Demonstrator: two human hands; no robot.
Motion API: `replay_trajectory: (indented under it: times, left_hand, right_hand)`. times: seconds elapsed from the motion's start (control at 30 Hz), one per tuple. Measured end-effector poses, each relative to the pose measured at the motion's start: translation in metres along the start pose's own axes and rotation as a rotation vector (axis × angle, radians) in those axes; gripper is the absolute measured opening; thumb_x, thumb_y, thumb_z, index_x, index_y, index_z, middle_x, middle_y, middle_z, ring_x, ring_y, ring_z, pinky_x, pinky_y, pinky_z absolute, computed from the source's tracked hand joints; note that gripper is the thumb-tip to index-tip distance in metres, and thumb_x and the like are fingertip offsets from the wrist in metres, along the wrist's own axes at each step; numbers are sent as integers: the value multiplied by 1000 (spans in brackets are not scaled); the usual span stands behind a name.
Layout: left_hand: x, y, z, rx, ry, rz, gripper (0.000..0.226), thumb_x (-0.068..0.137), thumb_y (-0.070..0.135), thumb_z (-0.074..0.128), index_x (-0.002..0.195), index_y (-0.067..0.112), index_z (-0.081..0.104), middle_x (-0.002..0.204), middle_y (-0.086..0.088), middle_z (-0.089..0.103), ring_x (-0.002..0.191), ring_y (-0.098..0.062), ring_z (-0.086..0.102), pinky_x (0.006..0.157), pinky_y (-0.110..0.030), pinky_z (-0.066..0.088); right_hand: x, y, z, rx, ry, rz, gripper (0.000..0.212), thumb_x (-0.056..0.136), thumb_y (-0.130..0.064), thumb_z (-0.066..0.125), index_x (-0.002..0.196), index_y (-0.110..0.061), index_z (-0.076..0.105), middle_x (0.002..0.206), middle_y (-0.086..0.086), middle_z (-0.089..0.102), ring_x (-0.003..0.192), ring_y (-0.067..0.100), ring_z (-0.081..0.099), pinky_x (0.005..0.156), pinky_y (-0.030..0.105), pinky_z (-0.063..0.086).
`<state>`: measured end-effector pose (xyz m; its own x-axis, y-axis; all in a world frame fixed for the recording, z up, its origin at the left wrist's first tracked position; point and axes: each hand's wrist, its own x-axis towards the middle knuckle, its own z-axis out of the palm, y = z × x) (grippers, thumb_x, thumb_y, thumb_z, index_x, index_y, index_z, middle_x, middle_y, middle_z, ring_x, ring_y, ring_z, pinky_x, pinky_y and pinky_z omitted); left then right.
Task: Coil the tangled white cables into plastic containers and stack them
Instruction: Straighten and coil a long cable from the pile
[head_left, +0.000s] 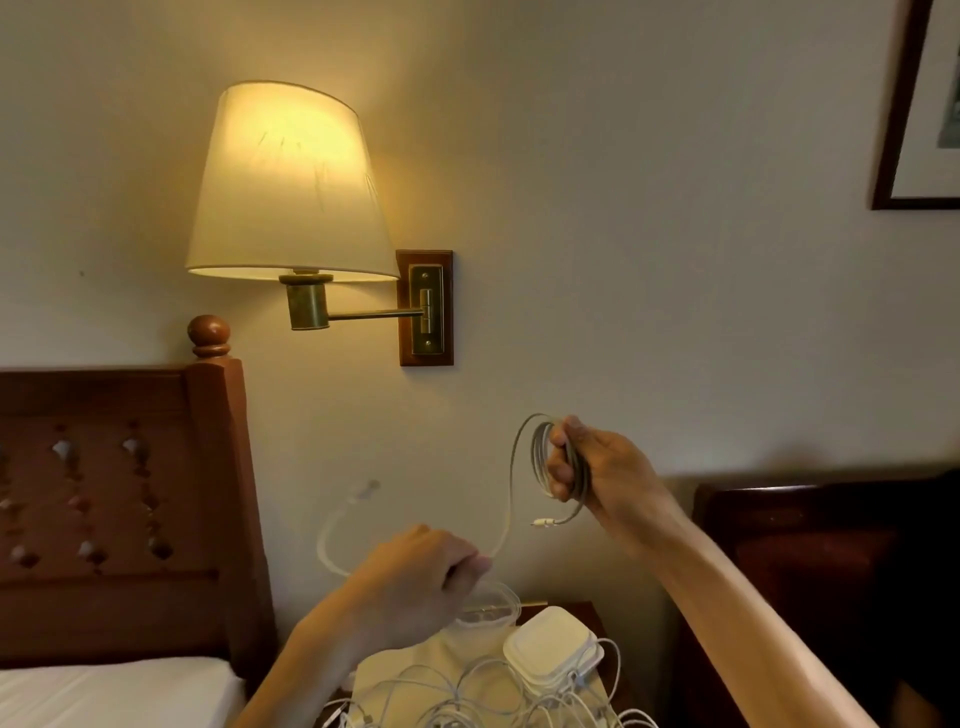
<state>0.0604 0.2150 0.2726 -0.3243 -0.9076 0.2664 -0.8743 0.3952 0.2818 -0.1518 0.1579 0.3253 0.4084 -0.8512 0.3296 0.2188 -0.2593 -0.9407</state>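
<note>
Behind raised hands, lit wall lamp; tangled cables cover nightstand.

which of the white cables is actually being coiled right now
The cable held up in the air: the right hand grips its loops and the left hand holds its loose end. The other cables lie tangled on the nightstand.

Right hand grips coiled cable; left hand apparently pinches its tail.
</note>
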Motion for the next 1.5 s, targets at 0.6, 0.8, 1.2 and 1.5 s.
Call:
replay_trajectory:
  times: [0.6, 0.8, 1.2, 1.5]
  left_hand:
    - [12, 22, -20, 127, 687, 276, 29, 101, 42, 42, 83, 25, 56, 69, 21, 50, 58, -2, 47, 52, -12, 31]
    - [22, 7, -12, 0, 713, 206, 43, 97, 58, 41, 72, 25, 52, 54, 17, 40, 50, -2, 41, 47, -20, 32]
    - [20, -49, 17, -459, 585, 155, 38, 101, 45, 39, 76, 19, 52, 61, -1, 44, 55, -20, 38, 53, -34, 32]
    - [-7, -84, 64, -607, 463, -203, 22, 99, 21, 52, 84, 29, 67, 61, -1, 58, 57, -17, 53, 56, -36, 42]
  right_hand:
    - [-17, 16, 29, -218, -228, -78, 42, 94, -38, 38, 77, -3, 53, 51, 1, 42, 45, 14, 38, 49, 23, 39]
    - [-16, 22, 27, -30, -225, 151, 40, 106, -29, 30, 80, -9, 53, 56, 2, 23, 50, 14, 18, 50, 25, 20]
    - [-15, 3, 15, 379, -161, 314, 45, 104, -25, 29, 63, -17, 47, 51, -7, 16, 47, 10, 6, 44, 25, 12]
    - [-13, 1, 0, 412, -70, 304, 46, 104, -23, 26, 63, -17, 46, 54, -6, 11, 47, 11, 5, 43, 25, 12]
